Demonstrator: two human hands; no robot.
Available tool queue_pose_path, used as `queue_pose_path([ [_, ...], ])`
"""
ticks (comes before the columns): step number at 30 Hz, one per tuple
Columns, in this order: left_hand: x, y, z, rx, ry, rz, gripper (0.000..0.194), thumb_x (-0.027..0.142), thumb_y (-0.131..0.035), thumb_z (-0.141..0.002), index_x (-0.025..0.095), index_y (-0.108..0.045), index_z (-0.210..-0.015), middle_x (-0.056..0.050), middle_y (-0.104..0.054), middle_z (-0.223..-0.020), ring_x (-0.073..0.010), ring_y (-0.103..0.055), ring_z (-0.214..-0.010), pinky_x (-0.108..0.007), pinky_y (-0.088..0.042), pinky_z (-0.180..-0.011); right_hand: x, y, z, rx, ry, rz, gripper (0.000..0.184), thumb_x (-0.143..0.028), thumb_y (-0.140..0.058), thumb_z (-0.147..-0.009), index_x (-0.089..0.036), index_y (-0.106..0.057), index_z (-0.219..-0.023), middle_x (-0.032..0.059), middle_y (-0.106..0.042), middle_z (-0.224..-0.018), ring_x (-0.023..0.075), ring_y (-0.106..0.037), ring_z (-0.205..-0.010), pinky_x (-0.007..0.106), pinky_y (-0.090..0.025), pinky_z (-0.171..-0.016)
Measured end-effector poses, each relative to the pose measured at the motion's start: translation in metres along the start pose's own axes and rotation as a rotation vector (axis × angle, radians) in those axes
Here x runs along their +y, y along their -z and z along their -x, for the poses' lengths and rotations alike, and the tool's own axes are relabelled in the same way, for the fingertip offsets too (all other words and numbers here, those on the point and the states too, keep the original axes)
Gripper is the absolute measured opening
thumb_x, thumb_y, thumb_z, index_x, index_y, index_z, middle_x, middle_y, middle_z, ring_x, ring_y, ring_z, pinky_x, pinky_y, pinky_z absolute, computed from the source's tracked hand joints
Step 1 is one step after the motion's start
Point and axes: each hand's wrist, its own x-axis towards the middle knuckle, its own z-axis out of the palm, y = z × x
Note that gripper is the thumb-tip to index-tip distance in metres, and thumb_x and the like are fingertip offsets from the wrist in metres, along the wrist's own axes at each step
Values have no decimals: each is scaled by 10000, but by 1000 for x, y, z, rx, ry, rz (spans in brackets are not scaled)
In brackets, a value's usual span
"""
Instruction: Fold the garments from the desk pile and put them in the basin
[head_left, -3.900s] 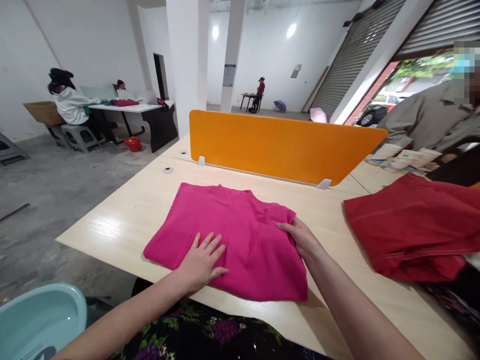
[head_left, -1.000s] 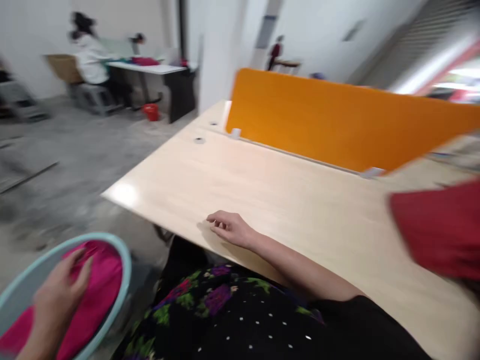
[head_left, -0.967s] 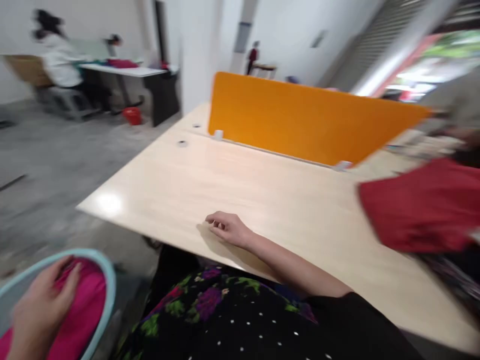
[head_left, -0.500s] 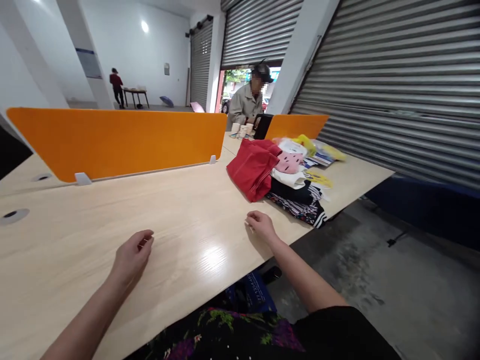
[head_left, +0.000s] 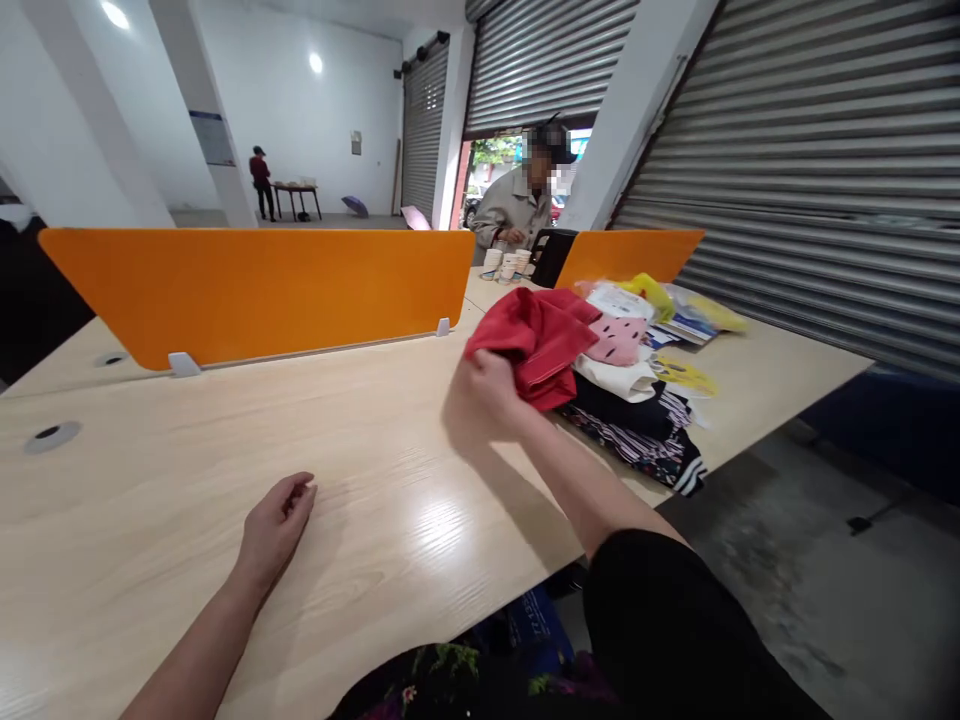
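Observation:
My right hand (head_left: 491,385) is closed on the near edge of a red garment (head_left: 536,340), lifting it off the top of a clothes pile (head_left: 637,400) at the right end of the wooden table (head_left: 225,470). The pile below holds a pink piece, a white piece, and dark striped ones. My left hand (head_left: 274,525) rests on the tabletop near me, fingers loosely curled, with nothing in it.
An orange divider (head_left: 262,285) runs along the far side of the table, a second one (head_left: 622,255) beyond the pile. Another person (head_left: 517,205) stands behind the table by some white cups (head_left: 506,265). Yellow packets (head_left: 675,305) lie past the pile. Roller shutters line the right wall.
The pink garment went into the light-blue basin at my left. My view swung right, and my right hand went from the table to the red garment and gripped it.

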Motion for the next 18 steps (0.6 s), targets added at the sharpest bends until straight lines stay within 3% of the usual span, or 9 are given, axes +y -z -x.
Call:
queue_pose_path([
  [2, -5, 0, -4, 92, 85, 156, 467, 604, -556, -785, 199, -613, -1011, -17, -628, -762, -181, -611, -678, -305, -508, -635, -39, -30, 20, -207, 184, -29, 80, -240, -612, -785, -193, -665, -823, 47, -684, -744, 215, -625, -791, 281, -455, -710],
  [4, -12, 0, -7, 174, 132, 337, 510, 616, -528, -816, 176, -567, -1071, -25, -614, -827, -165, -610, -692, -298, -519, -639, -68, -52, 48, -392, 372, -96, 175, -279, -694, -759, -238, -695, -930, 18, -714, -862, 199, -650, -845, 258, -476, -732],
  [5, -16, 1, -7, 207, 142, 404, 528, 619, -511, -829, 170, -544, -1104, -37, -614, -883, -163, -617, -720, -305, -530, -662, -76, -58, 60, -446, 475, -127, 231, -308, -674, -799, -254, -690, -1023, 21, -717, -959, 198, -653, -910, 263, -485, -777],
  [7, -21, 4, -7, 260, 141, 423, 550, 618, -479, -851, 175, -503, -1176, -66, -613, -1005, -177, -635, -827, -336, -543, -765, -79, -60, 76, -434, 581, -153, 287, -328, -568, -899, -257, -647, -1166, 47, -690, -1113, 200, -635, -1029, 303, -481, -885],
  [9, -23, 7, -5, 324, 92, 273, 573, 604, -487, -854, 198, -464, -1258, -96, -595, -1144, -210, -620, -1003, -368, -516, -888, -65, -57, 81, -315, 521, -103, 296, -286, -510, -930, -221, -632, -1192, 86, -670, -1157, 217, -615, -1083, 360, -460, -958],
  [12, -22, 9, -1, 364, -104, -147, 684, 574, -590, -801, 214, -420, -1357, -139, -511, -1334, -280, -484, -1251, -426, -425, -1026, -31, -54, 80, -246, 370, 7, 369, -233, -607, -853, -181, -613, -1218, 127, -605, -1275, 256, -566, -1173, 409, -439, -1003],
  [16, -19, 4, -4, 109, -264, -551, 556, 409, -551, -850, 217, -462, -1365, -146, -551, -1301, -324, -486, -1219, -470, -422, -977, -4, -64, 80, -214, 141, 96, 617, -329, -715, -772, -153, -520, -1331, 162, -558, -1331, 299, -538, -1199, 424, -446, -980],
  [18, -18, 0, -9, 27, -243, -632, 466, 258, -519, -837, 207, -529, -1300, -148, -603, -1211, -324, -519, -1148, -467, -433, -928, -6, -72, 78, -212, 37, 108, 562, -359, -713, -771, -157, -563, -1274, 148, -633, -1213, 301, -582, -1121, 404, -462, -930],
])
